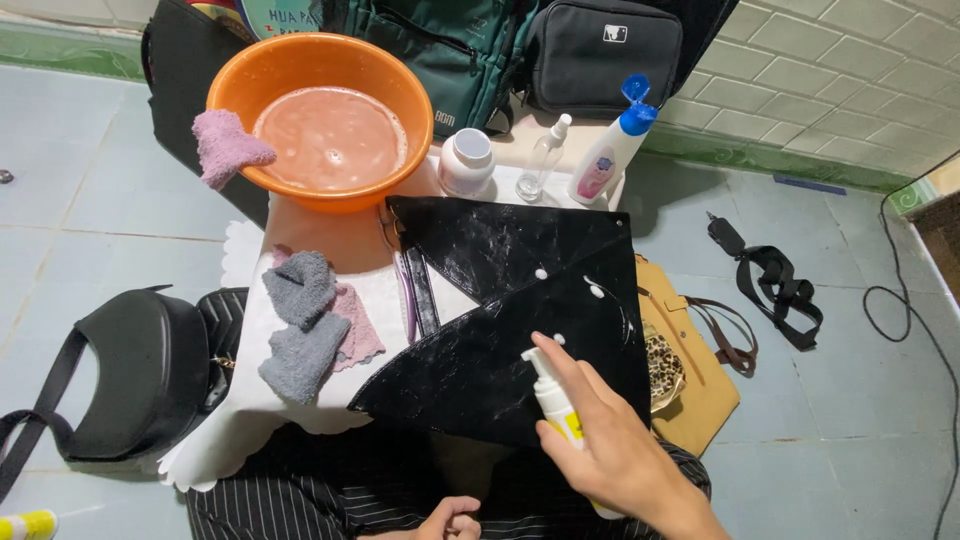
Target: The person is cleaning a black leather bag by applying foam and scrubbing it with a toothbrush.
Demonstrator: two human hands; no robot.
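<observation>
Your left hand [452, 518] rests loosely curled at your lap, holding nothing. Your right hand [612, 440] wraps a small white pump bottle [553, 400], forefinger on its nozzle, over the black envelope bag [520, 300] lying flat on the white cloth [250, 400]. 2 grey rags [300, 325] lie to the left. Farthest sits the orange basin [320, 120].

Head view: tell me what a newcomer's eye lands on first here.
The orange basin of cloudy pinkish water at top left, a pink cloth draped over its rim. In the centre, a glossy black bag dotted with white blobs lies on the white-covered table. Over its near edge the right hand holds a small white pump bottle; the left hand rests at the lap.
</observation>
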